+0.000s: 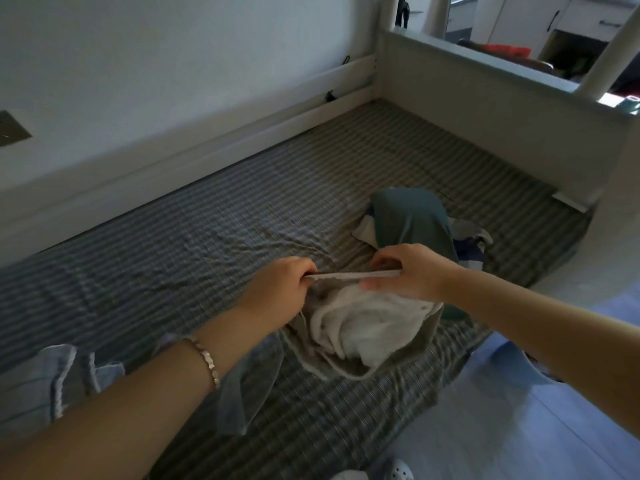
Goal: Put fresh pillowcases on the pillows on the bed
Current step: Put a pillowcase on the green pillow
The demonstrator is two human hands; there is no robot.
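1. On the near side of the bed, on the checked sheet (207,220), lay a beige pillowcase (349,368) with a white pillow (356,320) bunched inside its open mouth.
2. The left hand (277,285) gripped the upper hem (349,276) of that mouth at its left end, fingers curled round the cloth.
3. The right hand (405,271) pinched the same hem at its right end, thumb below and fingers above.
4. The hem ran straight and taut between the two hands, above the pillow.
5. The pillow showed white below the hem; the beige cloth wrapped its near and lower sides, and how far in the pillow sat could not be told.
6. A green cloth (412,220) lay heaped just behind the right hand, with patterned white-and-blue fabric (467,244) at its right side.
7. A thin bracelet (207,358) circled the left wrist.
8. A blue-grey ruffled cloth (52,375) lay on the sheet at the near left, partly under the left forearm.
9. A white rail (207,126) ran along the wall (173,46) on the far side of the sheet, and a white footboard (467,109) closed the far right end.
10. Pale floor (519,427) lay to the right of the bed, with a white shoe (398,469) at the bottom edge.
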